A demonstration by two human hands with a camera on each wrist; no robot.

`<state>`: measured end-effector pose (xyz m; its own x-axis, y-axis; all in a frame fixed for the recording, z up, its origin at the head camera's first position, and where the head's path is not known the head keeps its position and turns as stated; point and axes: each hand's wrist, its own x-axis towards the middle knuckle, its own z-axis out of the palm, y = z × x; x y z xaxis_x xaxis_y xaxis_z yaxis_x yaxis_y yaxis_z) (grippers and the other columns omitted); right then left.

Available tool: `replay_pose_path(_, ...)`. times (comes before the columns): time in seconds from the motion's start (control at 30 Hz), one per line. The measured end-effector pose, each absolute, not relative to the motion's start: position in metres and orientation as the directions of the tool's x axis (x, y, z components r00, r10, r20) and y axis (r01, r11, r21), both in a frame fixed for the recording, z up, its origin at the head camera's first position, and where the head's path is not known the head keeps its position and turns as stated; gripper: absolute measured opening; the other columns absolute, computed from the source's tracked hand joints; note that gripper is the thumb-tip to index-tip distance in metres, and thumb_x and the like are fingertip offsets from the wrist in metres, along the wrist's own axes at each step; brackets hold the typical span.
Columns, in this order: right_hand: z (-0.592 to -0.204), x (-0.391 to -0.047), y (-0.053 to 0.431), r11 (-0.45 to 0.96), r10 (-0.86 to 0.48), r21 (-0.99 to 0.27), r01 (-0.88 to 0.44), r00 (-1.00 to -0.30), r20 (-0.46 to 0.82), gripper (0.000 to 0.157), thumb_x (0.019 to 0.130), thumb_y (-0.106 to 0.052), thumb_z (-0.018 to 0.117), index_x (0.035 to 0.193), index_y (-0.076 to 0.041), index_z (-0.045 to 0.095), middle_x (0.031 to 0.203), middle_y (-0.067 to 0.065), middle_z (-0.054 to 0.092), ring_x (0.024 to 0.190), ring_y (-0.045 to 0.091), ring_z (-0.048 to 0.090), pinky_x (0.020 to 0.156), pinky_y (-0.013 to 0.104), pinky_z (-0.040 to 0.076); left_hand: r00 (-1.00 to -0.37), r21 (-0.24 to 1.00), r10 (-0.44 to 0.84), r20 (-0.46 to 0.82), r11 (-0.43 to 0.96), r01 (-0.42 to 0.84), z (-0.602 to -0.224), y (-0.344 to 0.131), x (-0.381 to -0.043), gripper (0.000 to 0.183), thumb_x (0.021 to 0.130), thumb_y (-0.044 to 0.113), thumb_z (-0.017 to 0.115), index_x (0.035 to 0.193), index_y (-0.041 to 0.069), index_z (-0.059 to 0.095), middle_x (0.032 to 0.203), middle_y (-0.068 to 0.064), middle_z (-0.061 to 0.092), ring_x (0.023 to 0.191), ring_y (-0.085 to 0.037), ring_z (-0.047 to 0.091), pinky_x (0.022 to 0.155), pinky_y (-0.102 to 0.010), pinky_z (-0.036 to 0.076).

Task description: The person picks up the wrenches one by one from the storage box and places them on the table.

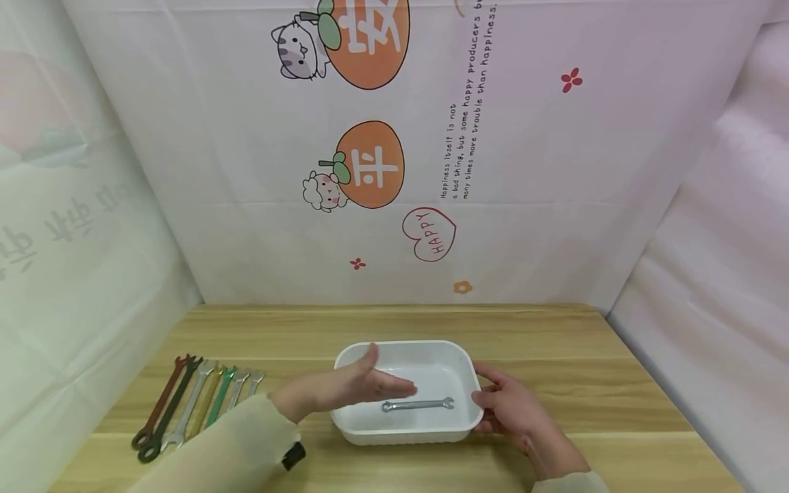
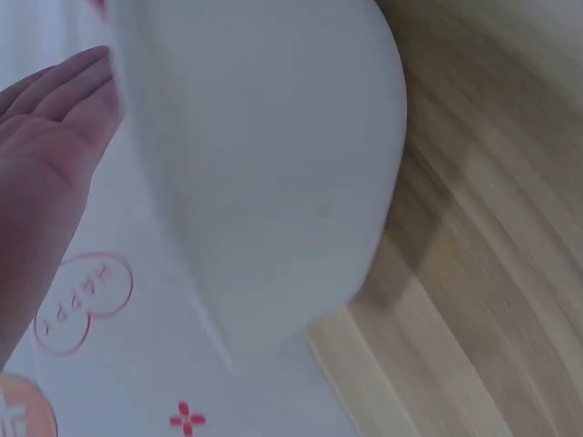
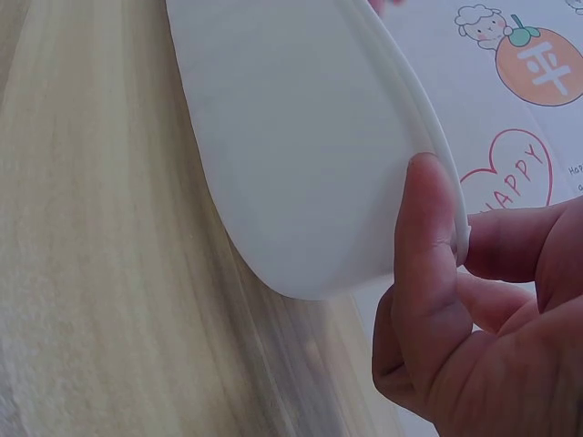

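Observation:
A white rectangular plastic box [image 1: 407, 435] stands at the middle of the table, with one silver combination wrench [image 1: 419, 405] lying crosswise on its floor. My right hand [image 1: 511, 409] grips the box's right end; in the right wrist view, its thumb and fingers [image 3: 426, 205] pinch the rim. Over the left part of the box, my left hand [image 1: 365, 381] reaches with fingers straight and thumb raised, holding nothing. The left wrist view shows that palm [image 2: 46, 155] beside the box rim, fingertips partly hidden behind the box wall.
Left of the box, several combination wrenches in red, black, silver, gold and green [image 1: 216, 404] lie side by side on the wooden table [image 1: 530, 335]. The left sleeve [image 1: 234, 445] covers some lower ends. Printed white cloth [image 1: 524, 239] walls the back and sides.

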<state>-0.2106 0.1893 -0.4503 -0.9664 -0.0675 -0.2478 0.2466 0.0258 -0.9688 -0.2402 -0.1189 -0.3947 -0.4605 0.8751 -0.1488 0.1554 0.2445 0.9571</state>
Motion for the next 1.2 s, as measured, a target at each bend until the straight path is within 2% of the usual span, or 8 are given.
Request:
replay_pose_path(0.1,-0.451,-0.211,0.189,0.021,-0.073,-0.969,0.247,-0.966,-0.248,0.059,0.094,0.006,0.057,0.150,-0.003,0.041,0.108,0.026,0.054,0.071,0.029,0.064,0.053,0.032,0.056,-0.454,0.932,0.859,-0.237,0.332,0.142,-0.402,-0.102,-0.244,0.096,0.098,0.061,-0.011,0.149,0.001,0.043,0.151,-0.006,0.045,0.138,-0.016,0.039,0.113,-0.030,0.028)
replay_pose_path(0.3,-0.451,-0.211,0.190,0.014,-0.080,-0.970,0.243,-0.967,-0.244,0.060,0.093,0.006,0.057,0.150,-0.002,0.040,0.105,0.025,0.055,0.072,0.029,0.064,0.055,0.033,0.056,-0.528,0.812,0.779,-0.339,0.526,0.254,-0.416,-0.085,-0.248,0.090,0.099,0.065,-0.002,0.145,0.010,0.053,0.145,0.004,0.051,0.133,-0.011,0.044,0.110,-0.031,0.034)
replay_pose_path(0.53,-0.450,-0.210,0.189,0.013,-0.079,-0.969,0.248,-0.965,-0.248,0.060,0.093,0.006,0.057,0.150,-0.002,0.041,0.107,0.025,0.054,0.072,0.029,0.064,0.054,0.032,0.056,-0.627,0.695,0.695,-0.352,0.643,0.323,-0.418,-0.086,-0.247,0.090,0.099,0.066,-0.003,0.142,0.015,0.058,0.147,0.006,0.049,0.141,-0.014,0.033,0.116,-0.038,0.024)
replay_pose_path(0.7,-0.449,-0.210,0.190,0.013,-0.086,-0.969,0.246,-0.966,-0.246,0.060,0.094,0.006,0.057,0.151,-0.001,0.039,0.108,0.026,0.054,0.073,0.030,0.065,0.054,0.032,0.056,-0.683,0.709,0.649,-0.335,0.651,0.272,-0.410,-0.094,-0.253,0.091,0.098,0.068,-0.001,0.141,0.014,0.058,0.146,0.005,0.050,0.140,-0.016,0.035,0.116,-0.041,0.024)
replay_pose_path(0.9,-0.450,-0.211,0.191,0.009,-0.102,-0.970,0.244,-0.964,-0.244,0.061,0.094,0.006,0.056,0.152,0.000,0.037,0.105,0.026,0.055,0.073,0.031,0.066,0.055,0.033,0.057,-0.680,0.646,0.633,-0.370,0.701,0.302,-0.408,-0.093,-0.256,0.091,0.099,0.068,0.003,0.141,0.009,0.058,0.144,0.004,0.052,0.140,-0.015,0.036,0.115,-0.039,0.026)
replay_pose_path(0.97,-0.450,-0.211,0.191,0.009,-0.105,-0.970,0.243,-0.964,-0.243,0.061,0.094,0.006,0.056,0.152,0.000,0.036,0.105,0.026,0.055,0.073,0.031,0.066,0.055,0.034,0.057,-0.700,0.604,0.619,-0.357,0.724,0.333,-0.409,-0.091,-0.259,0.087,0.100,0.067,0.008,0.140,0.008,0.059,0.142,0.001,0.055,0.136,-0.016,0.042,0.112,-0.039,0.031)
replay_pose_path(1.03,-0.451,-0.211,0.192,0.010,-0.107,-0.970,0.242,-0.964,-0.242,0.062,0.094,0.006,0.056,0.152,0.000,0.035,0.105,0.025,0.055,0.072,0.031,0.065,0.055,0.034,0.057,-0.721,0.590,0.615,-0.321,0.725,0.356,-0.410,-0.089,-0.264,0.078,0.102,0.064,0.019,0.141,0.008,0.058,0.141,0.000,0.056,0.132,-0.017,0.046,0.110,-0.039,0.035)
replay_pose_path(1.2,-0.451,-0.211,0.191,0.013,-0.111,-0.970,0.242,-0.964,-0.242,0.061,0.095,0.006,0.055,0.152,0.000,0.035,0.103,0.024,0.055,0.071,0.030,0.065,0.054,0.034,0.057,-0.735,0.583,0.636,-0.236,0.697,0.417,-0.420,-0.087,-0.279,0.053,0.103,0.044,0.048,0.143,0.010,0.056,0.143,-0.001,0.054,0.127,-0.015,0.049,0.107,-0.037,0.038)
